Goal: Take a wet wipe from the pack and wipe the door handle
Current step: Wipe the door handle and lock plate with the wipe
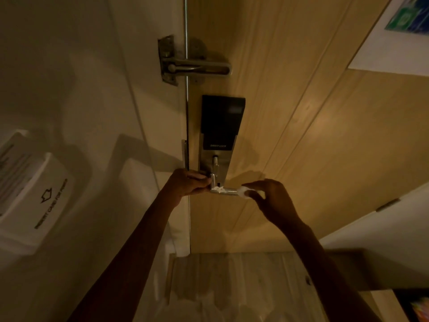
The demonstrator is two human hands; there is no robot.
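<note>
Head view: dim doorway, metal door handle (226, 191) below black smart lock (220, 123). Left hand (189, 182), at 9 o'clock of handle, grip clenched around its pivot end. Right hand (270, 194), at 3 o'clock, pinching white wet wipe (243, 192) against handle tip.

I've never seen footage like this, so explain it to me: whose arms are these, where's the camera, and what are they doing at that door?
The camera sits on a person's head, looking forward and down, so the arms are their own. They face a wooden door with a black smart lock and a metal handle. The left hand is at the handle's inner end. The right hand pinches a white wipe at its tip; a white bit also shows further in. Above is a swing latch; on the left wall, a card holder.
</note>
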